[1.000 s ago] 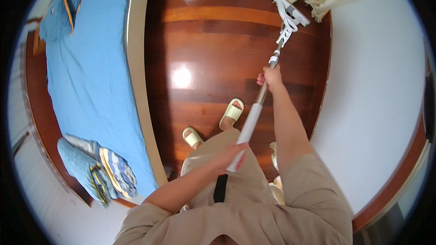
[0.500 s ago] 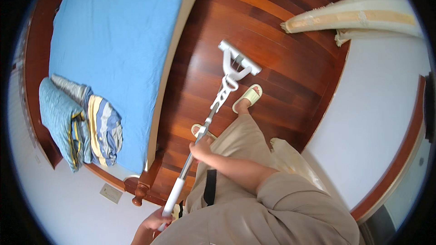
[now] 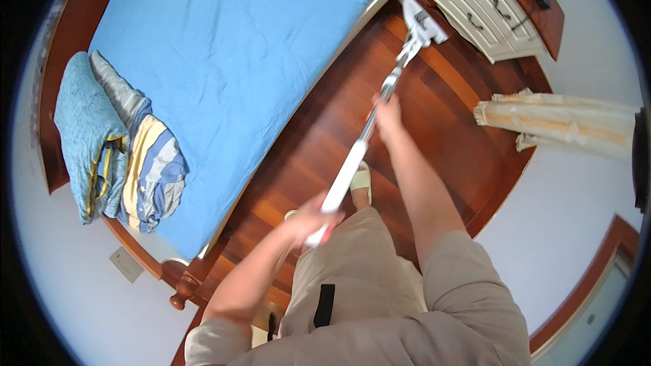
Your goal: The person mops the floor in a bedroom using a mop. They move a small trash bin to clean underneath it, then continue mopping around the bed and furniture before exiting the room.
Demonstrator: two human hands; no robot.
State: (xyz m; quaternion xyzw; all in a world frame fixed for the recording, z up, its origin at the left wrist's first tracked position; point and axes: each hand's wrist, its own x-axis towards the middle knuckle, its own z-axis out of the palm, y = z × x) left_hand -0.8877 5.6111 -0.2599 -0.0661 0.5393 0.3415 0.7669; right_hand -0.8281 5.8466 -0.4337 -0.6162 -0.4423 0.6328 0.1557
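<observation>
I hold a sponge mop (image 3: pixel 352 166) with a white grip, a metal pole and a white head. My left hand (image 3: pixel 313 218) is closed around the lower end of the white grip, close to my body. Farther up, my right hand (image 3: pixel 387 116) wraps round the metal pole. The mop head (image 3: pixel 422 22) is slightly blurred and lies on the reddish-brown wood floor (image 3: pixel 325 122), between the bed's edge and a cream drawer cabinet. Both arms reach forward, the right one farther.
On the left stands a bed with a blue sheet (image 3: pixel 224 47); a folded quilt (image 3: pixel 91 135) and a striped blanket (image 3: pixel 156 169) lie on it. The cream cabinet (image 3: pixel 485 10) is at the far right. A pale curtain (image 3: pixel 556 122) hangs by the right wall. Pale slippers (image 3: pixel 361 183) are on my feet.
The mop has been pushed forward and right, its head now beside the cabinet. Both hands moved forward with it, still gripping. The view has turned, showing more of the cabinet.
</observation>
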